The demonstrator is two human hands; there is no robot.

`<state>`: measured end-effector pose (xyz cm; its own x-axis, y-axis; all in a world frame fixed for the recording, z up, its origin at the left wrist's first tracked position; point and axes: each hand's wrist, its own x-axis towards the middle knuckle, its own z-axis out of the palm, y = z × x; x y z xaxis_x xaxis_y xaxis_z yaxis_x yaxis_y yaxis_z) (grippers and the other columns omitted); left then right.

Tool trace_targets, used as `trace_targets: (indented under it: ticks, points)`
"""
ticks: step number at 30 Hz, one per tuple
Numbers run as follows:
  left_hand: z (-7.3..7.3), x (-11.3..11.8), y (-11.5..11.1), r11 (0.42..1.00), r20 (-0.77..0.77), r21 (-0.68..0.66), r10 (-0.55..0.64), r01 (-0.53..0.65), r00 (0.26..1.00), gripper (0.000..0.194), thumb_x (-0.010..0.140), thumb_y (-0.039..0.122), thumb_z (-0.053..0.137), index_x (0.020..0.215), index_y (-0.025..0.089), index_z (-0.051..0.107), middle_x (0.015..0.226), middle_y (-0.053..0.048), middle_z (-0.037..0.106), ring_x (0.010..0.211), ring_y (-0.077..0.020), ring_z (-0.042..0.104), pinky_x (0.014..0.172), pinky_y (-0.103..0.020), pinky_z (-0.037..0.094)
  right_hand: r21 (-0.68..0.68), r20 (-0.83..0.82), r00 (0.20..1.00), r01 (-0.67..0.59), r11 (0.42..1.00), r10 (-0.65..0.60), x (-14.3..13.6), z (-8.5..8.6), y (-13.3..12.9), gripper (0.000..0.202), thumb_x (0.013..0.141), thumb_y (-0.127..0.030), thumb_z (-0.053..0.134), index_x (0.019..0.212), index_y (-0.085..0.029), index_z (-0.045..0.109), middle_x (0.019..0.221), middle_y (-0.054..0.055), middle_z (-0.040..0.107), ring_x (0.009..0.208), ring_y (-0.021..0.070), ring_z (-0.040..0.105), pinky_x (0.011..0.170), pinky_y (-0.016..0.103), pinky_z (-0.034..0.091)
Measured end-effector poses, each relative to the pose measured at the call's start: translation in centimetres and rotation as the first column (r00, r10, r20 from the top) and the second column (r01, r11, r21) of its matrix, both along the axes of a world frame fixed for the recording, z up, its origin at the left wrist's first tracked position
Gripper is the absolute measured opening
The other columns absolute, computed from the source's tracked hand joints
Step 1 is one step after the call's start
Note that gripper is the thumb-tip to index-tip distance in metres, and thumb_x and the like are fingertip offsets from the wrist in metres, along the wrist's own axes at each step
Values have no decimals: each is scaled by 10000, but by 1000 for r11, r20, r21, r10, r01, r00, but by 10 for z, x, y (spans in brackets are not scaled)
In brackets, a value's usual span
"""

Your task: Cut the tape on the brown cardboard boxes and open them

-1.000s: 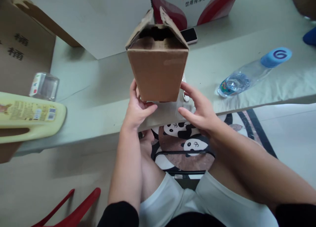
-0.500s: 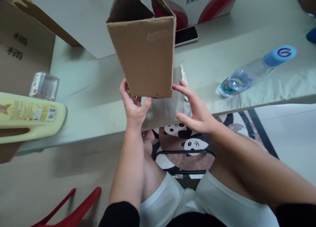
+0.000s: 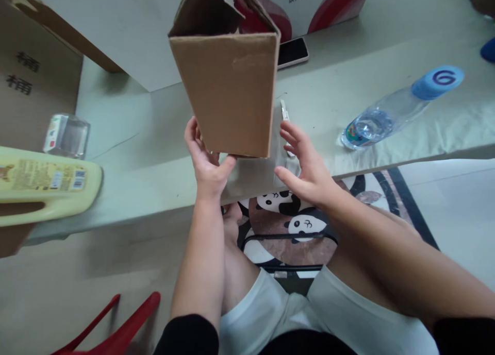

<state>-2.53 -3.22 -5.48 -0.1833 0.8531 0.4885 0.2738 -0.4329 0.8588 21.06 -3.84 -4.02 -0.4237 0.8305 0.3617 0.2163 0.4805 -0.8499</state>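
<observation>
A brown cardboard box stands upright before me, its top flaps raised. My left hand grips the lower left corner of the box, the thumb under its bottom edge and the other fingers partly hidden behind it. To the right of the box, my right hand is open, with thumb and fingers apart and nothing in them. Just beyond its fingertips a slim white utility knife lies on the table, partly covered by the hand.
The cloth-covered table also bears a phone, a tilted-looking water bottle, a clear plastic container and a yellow jug. A white and red carton stands behind. Red chair legs show at lower left.
My right hand's fingers have come away from the box's right edge, leaving a small gap. The left hand keeps its hold, and the box has shifted only slightly.
</observation>
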Motion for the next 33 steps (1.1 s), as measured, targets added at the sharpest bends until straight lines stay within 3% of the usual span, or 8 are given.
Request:
trace_targets:
  ticks: [3,6,11,15,22,26,30,33]
  points:
    - [-4,4,-2,998,-54,-2,-63,63,997,1075,607,646,867,1479,389,293,1548,-98,375,1479,-347,381,1201,-494,375,-82,-46,999,20,996,-24,-2,-7,1,855,922,-583,561,1607,-319,122,1693,114,236,1529,314,357,1180,568,443]
    - [-9,9,-4,995,-66,-19,-96,94,993,1119,582,636,891,1487,386,282,1524,-103,399,1454,-348,414,1210,-502,359,-63,-95,995,-18,998,12,-3,-10,3,884,916,-596,574,1609,-292,117,1695,122,230,1537,285,350,1221,520,409]
    - [-11,12,-3,998,22,31,-58,57,998,921,701,602,823,1451,416,322,1473,-66,433,1399,-302,472,1186,-465,392,4,-31,998,-57,998,57,-1,0,4,844,914,-647,537,1603,-283,212,1693,83,258,1582,272,253,1320,510,231]
    - [-6,7,-1,999,143,-31,-8,12,990,726,796,627,717,1407,452,365,1406,-38,508,1302,-274,546,1075,-437,490,36,54,991,-124,992,122,-1,6,0,835,909,-625,541,1608,-296,223,1694,62,263,1600,318,174,1316,591,174]
    - [-2,12,-7,997,363,-57,-21,45,931,737,704,648,777,1331,384,494,1332,-53,585,1294,-293,559,1081,-428,480,232,105,993,-85,969,62,-3,13,-10,771,916,-548,526,1595,-346,224,1660,32,345,1602,366,116,1270,683,145]
    - [2,19,-10,986,536,-122,-34,117,844,774,681,681,777,1338,369,513,1364,-71,574,1241,-299,598,1044,-441,508,366,99,995,-57,929,22,-3,18,-13,736,917,-443,509,1591,-353,227,1608,23,428,1598,342,161,1279,665,122]
    - [11,21,-10,982,550,-103,-76,158,832,878,570,593,881,1346,451,494,1433,-25,530,1262,-312,577,974,-426,549,361,50,999,-4,933,-15,1,16,-8,723,922,-455,514,1584,-359,241,1603,31,425,1574,347,245,1280,668,155]
    - [13,19,-9,978,564,-43,-145,204,813,809,600,530,862,1319,487,494,1450,25,504,1279,-295,549,915,-401,565,349,-41,999,31,937,-18,4,12,0,690,931,-477,521,1567,-363,279,1619,29,392,1556,345,292,1281,653,211]
